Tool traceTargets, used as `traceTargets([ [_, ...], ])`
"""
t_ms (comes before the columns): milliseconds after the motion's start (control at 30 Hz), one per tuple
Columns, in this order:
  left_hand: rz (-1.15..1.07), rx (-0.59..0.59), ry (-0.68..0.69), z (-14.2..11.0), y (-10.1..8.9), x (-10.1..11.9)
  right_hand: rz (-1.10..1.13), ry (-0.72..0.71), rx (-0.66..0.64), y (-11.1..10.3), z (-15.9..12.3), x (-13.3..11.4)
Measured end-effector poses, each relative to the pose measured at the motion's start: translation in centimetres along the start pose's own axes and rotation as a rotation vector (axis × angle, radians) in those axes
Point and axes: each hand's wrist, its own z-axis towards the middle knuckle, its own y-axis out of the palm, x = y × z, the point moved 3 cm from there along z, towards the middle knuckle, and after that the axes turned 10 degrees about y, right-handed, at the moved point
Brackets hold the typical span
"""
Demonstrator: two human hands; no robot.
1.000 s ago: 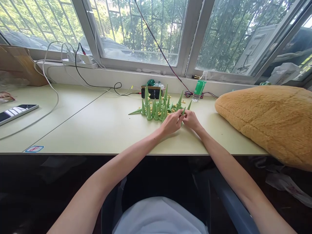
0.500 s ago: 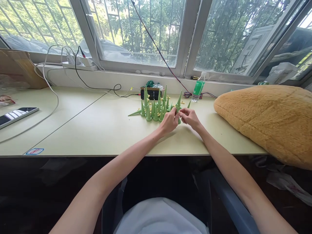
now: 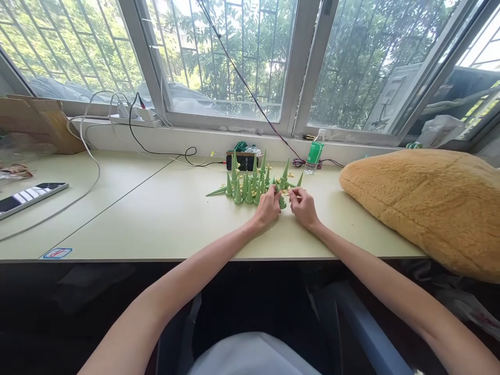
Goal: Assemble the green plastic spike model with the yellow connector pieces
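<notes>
A cluster of green plastic watering spikes (image 3: 249,195), mostly standing point up, fills the middle of the table, with small yellow valve pieces among them. At its right front edge my left hand (image 3: 269,205) is closed round one green watering spike (image 3: 282,202), tilted, its wide end low near the tabletop. Just to the right, my right hand (image 3: 303,207) has thumb and fingertips pinched together close to that spike. Something small and yellowish shows by those fingertips, too small to make out. Behind both hands stands a taller spike (image 3: 285,171) with a yellow valve beside it.
A lit phone (image 3: 242,162) leans behind the spikes. Farther right stand a green-labelled water bottle (image 3: 315,152) and a large tan plush cushion (image 3: 425,208). On the left lie another phone (image 3: 31,198), white cables and a power strip (image 3: 141,121) on the ledge.
My hands have drawn slightly apart. The spike in my left hand has tilted, and my right fingertips have come away from it. The whole view has shifted a little.
</notes>
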Motion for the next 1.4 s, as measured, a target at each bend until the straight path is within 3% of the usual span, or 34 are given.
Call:
traceTargets([
  [333, 0.151, 0.032, 0.099, 0.5, 0.2, 0.1, -0.057, -0.074, -0.009, 0.1, 0.0, -0.7],
  [600, 0.029, -0.02, 0.028, 0.5, 0.0, 1.1, -0.108, -0.086, 0.02, -0.5, -0.3, -1.4],
  [1100, -0.128, 0.008, 0.067, 1.0, -0.3, 1.6, -0.109, -0.089, 0.096, -1.0, -0.5, -1.9],
  [1400, -0.068, 0.077, 0.044, 1.2, -0.8, 2.3, -0.084, -0.104, 0.121, -1.3, -0.6, -2.1],
])
